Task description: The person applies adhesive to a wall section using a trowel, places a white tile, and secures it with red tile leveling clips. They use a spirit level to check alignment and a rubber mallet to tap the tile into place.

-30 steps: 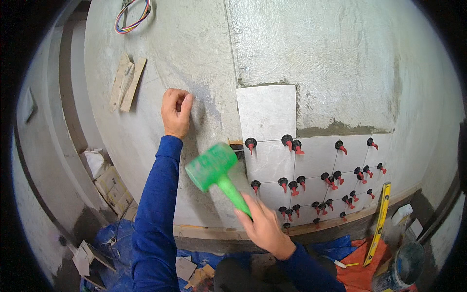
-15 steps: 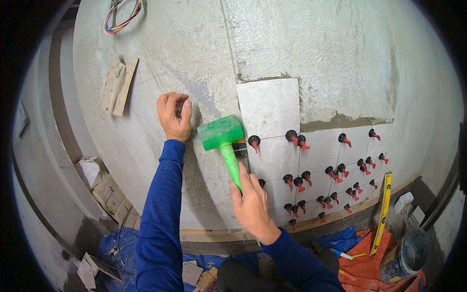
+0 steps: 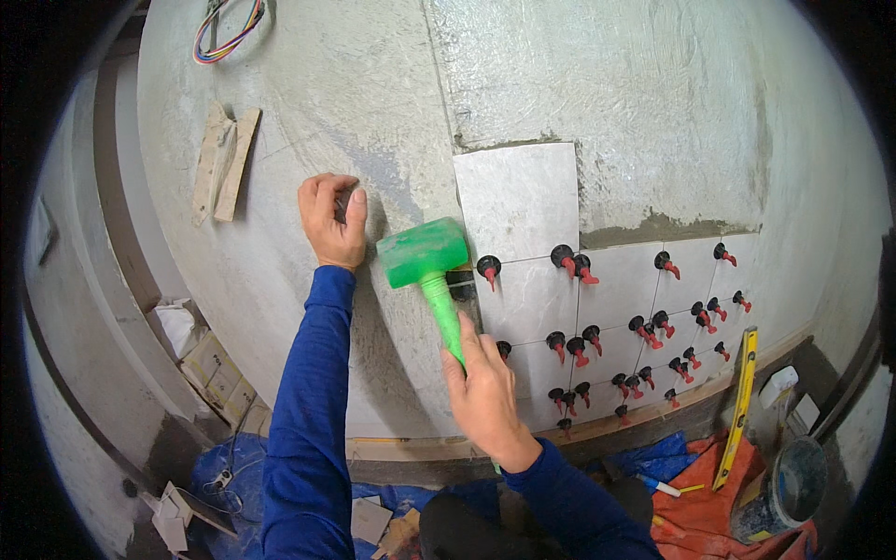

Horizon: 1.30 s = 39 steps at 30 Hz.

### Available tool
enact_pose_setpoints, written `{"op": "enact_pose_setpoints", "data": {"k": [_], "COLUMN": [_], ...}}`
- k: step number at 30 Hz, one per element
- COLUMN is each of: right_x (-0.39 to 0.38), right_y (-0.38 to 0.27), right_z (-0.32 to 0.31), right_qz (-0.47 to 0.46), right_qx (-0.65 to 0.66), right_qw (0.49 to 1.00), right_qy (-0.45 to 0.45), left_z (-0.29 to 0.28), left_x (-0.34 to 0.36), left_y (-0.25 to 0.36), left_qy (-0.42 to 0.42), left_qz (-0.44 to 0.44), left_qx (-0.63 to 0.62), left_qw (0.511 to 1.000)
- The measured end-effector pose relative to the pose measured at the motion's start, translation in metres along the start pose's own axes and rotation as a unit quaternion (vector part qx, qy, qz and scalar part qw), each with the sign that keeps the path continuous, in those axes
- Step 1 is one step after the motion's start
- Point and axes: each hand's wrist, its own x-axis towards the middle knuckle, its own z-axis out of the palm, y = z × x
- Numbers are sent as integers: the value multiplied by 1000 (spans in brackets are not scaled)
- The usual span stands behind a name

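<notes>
My right hand (image 3: 485, 392) is wrapped around the bright green handle of a rubber mallet (image 3: 425, 255), whose green head is smudged with grey. The head is raised in front of the wall, left of the topmost white tile (image 3: 518, 196). Farther left, my left hand (image 3: 333, 222) is in front of the bare plaster with its fingers curled. Something dark shows between its thumb and fingers, too small to make out. Lower down, rows of laid tiles (image 3: 523, 303) carry black tile levelling clips with red handles (image 3: 488, 269) along their joints.
Grey mortar (image 3: 658, 230) edges the upper tile row. Coloured wires (image 3: 224, 47) loop from the wall above a wooden piece (image 3: 224, 163). A yellow spirit level (image 3: 735, 411) leans at the right near a bucket (image 3: 793, 485). Blue sheeting (image 3: 245, 467) and orange sheeting (image 3: 691, 523) cover the floor.
The view has shifted very slightly, so the tiles and clips appear a little farther right. Both hands and the mallet keep nearly the same pose.
</notes>
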Motion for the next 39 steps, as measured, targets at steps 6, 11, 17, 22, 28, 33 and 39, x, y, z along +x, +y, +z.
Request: {"op": "enact_pose_setpoints", "data": {"k": [6,11,17,22,28,33,39], "right_x": [-7,-11,-34,-70,-93,-69,-9], "right_y": [-6,-8,-5,15,25,12,8], "right_z": [-5,-8,-30,-66,-110,-138,-154], "right_qz": [-10,-11,-5,1,132,147,87], "right_qx": [17,32,150,99,168,264,199], "right_qw": [1000,999,987,990,960,947,975], "right_qy": [-21,-22,-53,-100,-183,-110,-36], "left_z": [0,1,0,0,5,41,61], "left_x": [0,1,1,3,8,0,-1], "left_y": [-1,-1,-2,0,21,63,73], "left_qy": [-1,7,4,3,-22,-52,-46], "left_qz": [-5,14,21,20,-4,16,-27], "left_qx": [1,8,28,38,51,100,113], "left_qw": [1000,1000,999,999,998,994,992]}}
